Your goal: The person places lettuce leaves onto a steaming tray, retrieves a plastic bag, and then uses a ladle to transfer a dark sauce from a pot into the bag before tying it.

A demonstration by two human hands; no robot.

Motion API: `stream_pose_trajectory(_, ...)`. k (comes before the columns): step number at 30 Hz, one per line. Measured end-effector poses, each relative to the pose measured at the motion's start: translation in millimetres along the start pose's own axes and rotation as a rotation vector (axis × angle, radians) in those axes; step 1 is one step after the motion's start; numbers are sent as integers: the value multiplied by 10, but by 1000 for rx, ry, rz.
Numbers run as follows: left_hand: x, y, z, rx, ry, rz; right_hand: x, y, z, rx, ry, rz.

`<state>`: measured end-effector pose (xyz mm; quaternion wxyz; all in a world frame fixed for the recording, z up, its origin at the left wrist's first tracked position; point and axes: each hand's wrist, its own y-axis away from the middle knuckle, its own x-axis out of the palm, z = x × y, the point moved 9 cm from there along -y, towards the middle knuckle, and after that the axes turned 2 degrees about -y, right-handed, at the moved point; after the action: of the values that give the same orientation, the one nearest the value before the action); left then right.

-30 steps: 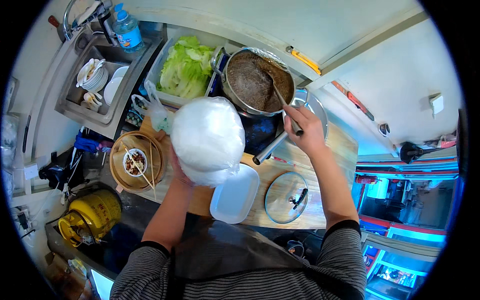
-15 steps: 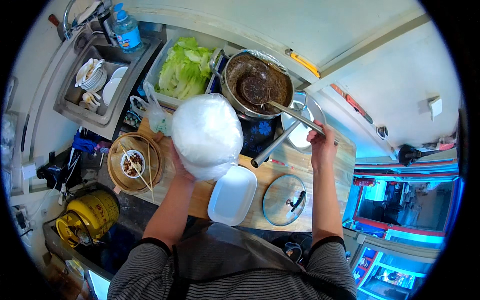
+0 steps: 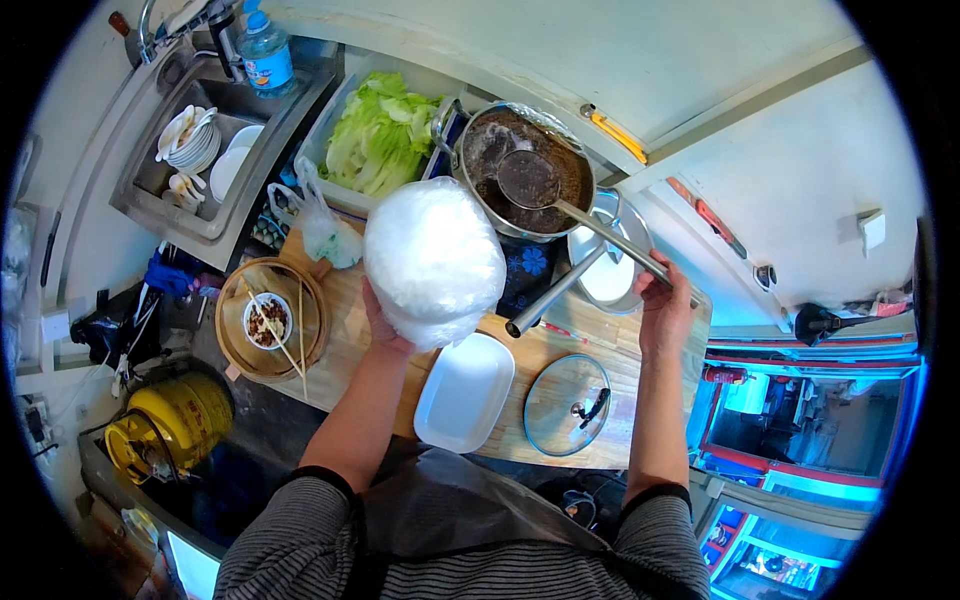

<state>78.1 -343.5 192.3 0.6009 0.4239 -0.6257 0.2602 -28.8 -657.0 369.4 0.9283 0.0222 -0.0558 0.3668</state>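
My left hand (image 3: 384,322) grips the underside of a round, bulging thing wrapped in clear plastic (image 3: 435,262); what is inside is hidden by glare. It is held above the counter, beside the pot. My right hand (image 3: 664,308) is closed around the long metal handle of a strainer ladle (image 3: 528,180). The ladle's round head is over the large steel pot (image 3: 522,228), which holds dark brown liquid with bits in it. Below the wrapped bundle lies a bare white rectangular dish (image 3: 464,392).
A glass lid (image 3: 566,404) lies right of the dish. A saucepan (image 3: 630,292) with white contents has its handle pointing toward me. Lettuce (image 3: 382,135) fills a bin behind. At left are a bamboo steamer (image 3: 316,330), a sink (image 3: 205,228) with dishes, and a yellow gas cylinder (image 3: 180,415).
The wrapped bundle and my left hand have shifted slightly right and away from me. The ladle head has risen clearer of the dark liquid and moved right, with my right hand moving right too.
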Motion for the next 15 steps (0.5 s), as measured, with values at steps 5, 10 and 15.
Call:
stream_pose_trajectory(5,-110,-37,-45,52,32,-75,107,94,316,-57,39,69)
stream_pose_trajectory(10,-108,-56,-68,55,35,-75,188,325,362,23,22,131)
stream_pose_trajectory(15,-143,-68,-111,55,47,-97,303,666,88,148,0,169)
